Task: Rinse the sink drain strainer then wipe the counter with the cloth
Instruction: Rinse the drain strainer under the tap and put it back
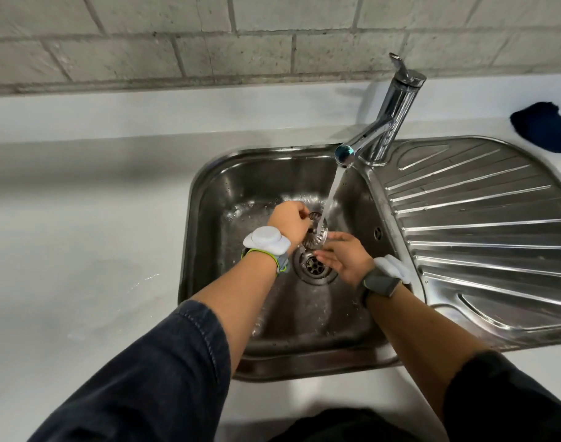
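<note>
Strainer (317, 239), half hidden by the left hand (288, 221) closed on its stem, sits tilted under the tap's (387, 122) stream above the open drain (314, 266). Right hand (346, 258) lies open, fingertips at its rim. Sink (209, 193) walls enclose both. Cloth (544, 126), cut off at right, rests on the bench (81, 234).

1. The sink (209, 186) is shiny silver steel; its drainboard (483, 224) has raised ribs fanning out.
2. The cloth (544, 127) is dark navy.
3. The table (81, 202) is plain white.
4. The wall (209, 43) shows pale grey brickwork.
5. The sleeves (164, 371) are dark blue-black.
</note>
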